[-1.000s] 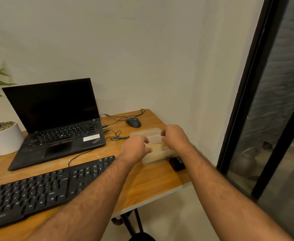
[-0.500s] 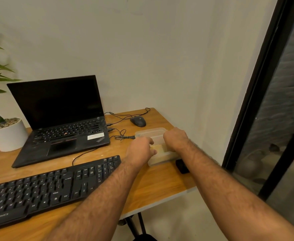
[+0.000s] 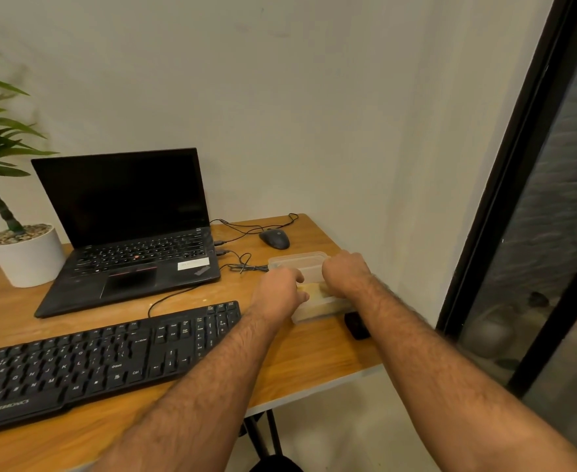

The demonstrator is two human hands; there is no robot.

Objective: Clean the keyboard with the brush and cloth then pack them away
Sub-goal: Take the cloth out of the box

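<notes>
One keyboard (image 3: 86, 359) lies beside one container (image 3: 300, 260); two hands, left hand (image 3: 277, 292) and right hand (image 3: 345, 272), curled, grip unclear.

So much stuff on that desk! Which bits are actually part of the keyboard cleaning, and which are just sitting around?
Part of the job:
keyboard
clear plastic box
yellow cloth in the box
left hand and right hand, both at the box

Just lying about:
laptop
mouse
cables
potted plant
small black object beside the box
</notes>
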